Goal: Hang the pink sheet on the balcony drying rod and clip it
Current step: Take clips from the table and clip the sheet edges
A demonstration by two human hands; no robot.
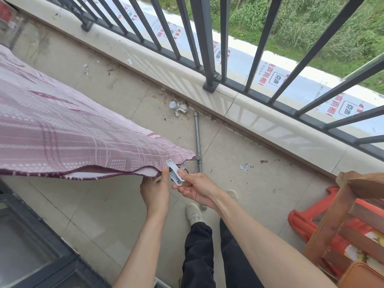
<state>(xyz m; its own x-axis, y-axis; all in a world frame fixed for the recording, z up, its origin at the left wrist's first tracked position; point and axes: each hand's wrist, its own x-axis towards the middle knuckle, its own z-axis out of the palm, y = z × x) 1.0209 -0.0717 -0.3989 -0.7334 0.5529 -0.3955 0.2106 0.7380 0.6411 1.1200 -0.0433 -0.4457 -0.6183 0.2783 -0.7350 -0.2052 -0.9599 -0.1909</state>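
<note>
The pink checked cotton sheet [68, 129] is lying draped over a grey metal drying rod [198, 158], of which only the end joint is showing past the cloth's right corner. The sheet is spreading from the left edge of the view to this corner, with its dark purple hem hanging down at the front.

The left hand [155, 194] is reaching up under the corner, and its fingers [165, 173] are pinching the hem of the sheet just beside the rod end. The right hand [197, 189] is holding a pale blue plastic clothes clip [174, 172] by its rear handles, thumb on top and the other fingers curled below. The front of the clip is touching the sheet's edge, and I cannot tell if it is already biting on the cloth.

Below the hands, a grey pipe leg of the rack [197, 134] is lying across the tiled balcony floor [104, 204] toward the low concrete curb [187, 84]. A dark metal railing [209, 59] is standing on this curb. At the right, a brown wooden chair [342, 215] is standing in front of a red plastic stool [301, 223]. The person's two white shoes [193, 213] and black trousers are showing at the bottom.
</note>
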